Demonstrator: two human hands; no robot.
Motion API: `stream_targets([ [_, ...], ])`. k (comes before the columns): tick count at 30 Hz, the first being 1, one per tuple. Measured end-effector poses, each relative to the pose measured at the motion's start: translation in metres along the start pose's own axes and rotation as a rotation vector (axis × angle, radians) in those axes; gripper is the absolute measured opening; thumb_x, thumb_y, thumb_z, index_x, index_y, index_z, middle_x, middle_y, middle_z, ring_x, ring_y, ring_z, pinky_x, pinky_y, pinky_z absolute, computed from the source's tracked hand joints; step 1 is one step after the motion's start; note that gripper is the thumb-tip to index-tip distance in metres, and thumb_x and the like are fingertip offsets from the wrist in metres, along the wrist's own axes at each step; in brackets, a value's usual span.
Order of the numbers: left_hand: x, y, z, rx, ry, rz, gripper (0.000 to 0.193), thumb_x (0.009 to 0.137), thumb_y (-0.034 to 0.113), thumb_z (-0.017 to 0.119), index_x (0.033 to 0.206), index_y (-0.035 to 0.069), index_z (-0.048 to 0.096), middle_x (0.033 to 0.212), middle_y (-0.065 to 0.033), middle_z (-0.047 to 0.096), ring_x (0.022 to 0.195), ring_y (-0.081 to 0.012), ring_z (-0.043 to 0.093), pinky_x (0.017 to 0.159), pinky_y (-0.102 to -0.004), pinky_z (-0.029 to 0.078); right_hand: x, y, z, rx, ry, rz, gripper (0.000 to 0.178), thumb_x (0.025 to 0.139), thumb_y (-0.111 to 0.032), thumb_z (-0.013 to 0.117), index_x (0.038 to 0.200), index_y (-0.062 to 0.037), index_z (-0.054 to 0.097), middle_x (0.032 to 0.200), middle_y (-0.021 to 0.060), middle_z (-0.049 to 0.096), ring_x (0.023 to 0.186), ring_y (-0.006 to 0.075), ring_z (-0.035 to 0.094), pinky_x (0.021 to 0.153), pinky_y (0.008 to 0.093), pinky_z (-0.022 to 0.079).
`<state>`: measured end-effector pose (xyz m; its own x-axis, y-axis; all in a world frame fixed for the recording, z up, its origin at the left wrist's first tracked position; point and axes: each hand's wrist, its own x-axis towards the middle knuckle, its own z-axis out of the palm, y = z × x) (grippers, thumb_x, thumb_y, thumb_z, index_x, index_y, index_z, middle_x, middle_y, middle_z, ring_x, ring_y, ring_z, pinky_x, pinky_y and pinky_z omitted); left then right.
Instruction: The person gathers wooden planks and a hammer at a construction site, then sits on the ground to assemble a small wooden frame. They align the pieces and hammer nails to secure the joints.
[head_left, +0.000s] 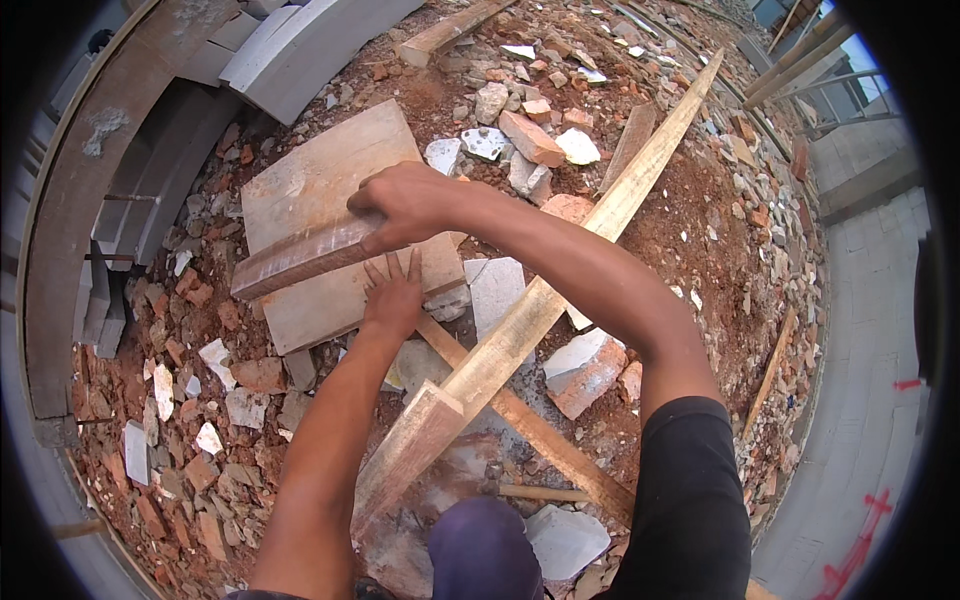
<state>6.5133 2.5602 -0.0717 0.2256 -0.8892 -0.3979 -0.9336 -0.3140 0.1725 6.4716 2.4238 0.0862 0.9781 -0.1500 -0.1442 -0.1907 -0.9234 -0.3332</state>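
A flat, pale board lies on the rubble, dusty and stained with reddish dirt. Across it runs a short, thick length of wood. My right hand is closed over the right end of this wooden piece, fingers bent round its upper edge. Just below, my left hand has its fingers stretched out and rests at the right part of the board, close to the wooden piece. A long, pointed timber slants beneath my right forearm, its near end close to my left forearm.
A narrower wooden strip crosses under the timber. Broken bricks, white slab pieces and reddish soil surround me. Grey concrete-like pieces and a long board stand at left; a grey block wall is at right.
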Motion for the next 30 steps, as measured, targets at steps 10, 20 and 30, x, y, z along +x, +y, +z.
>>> stream_targets([
  [10, 0.002, 0.005, 0.005, 0.092, 0.065, 0.069, 0.080, 0.095, 0.009, 0.057, 0.163, 0.010, 0.016, 0.163, -0.0359, 0.012, 0.138, -0.0691, 0.027, 0.106, -0.0641, 0.046, -0.027, 0.219, 0.039, -0.415, 0.636, 0.785, 0.036, 0.088, -0.022, 0.065, 0.118, -0.0036, 0.058, 0.118, 0.0172, 0.062, 0.111, 0.0371, 0.062, 0.090, 0.0510, 0.053],
  [20, 0.002, -0.001, 0.004, 0.094, 0.055, 0.056, 0.081, 0.092, 0.004, 0.056, 0.163, 0.009, 0.018, 0.163, -0.0360, 0.013, 0.138, -0.0692, 0.027, 0.105, -0.0657, 0.046, -0.146, 0.285, 0.055, -0.735, -0.437, 1.373, 0.065, 0.094, -0.038, 0.061, 0.150, -0.0075, 0.048, 0.147, 0.0108, 0.058, 0.135, 0.0306, 0.056, 0.112, 0.0709, 0.030],
  [30, 0.002, 0.003, -0.001, 0.147, 0.034, 0.083, 0.080, 0.092, 0.006, 0.056, 0.162, 0.008, 0.018, 0.162, -0.0367, 0.014, 0.136, -0.0694, 0.029, 0.104, -0.0635, 0.048, -0.166, 0.327, 0.066, -0.912, -0.420, 1.176, 0.035, 0.101, -0.020, 0.052, 0.133, -0.0142, 0.064, 0.122, 0.0120, 0.072, 0.109, 0.0314, 0.071, 0.096, 0.0753, 0.044],
])
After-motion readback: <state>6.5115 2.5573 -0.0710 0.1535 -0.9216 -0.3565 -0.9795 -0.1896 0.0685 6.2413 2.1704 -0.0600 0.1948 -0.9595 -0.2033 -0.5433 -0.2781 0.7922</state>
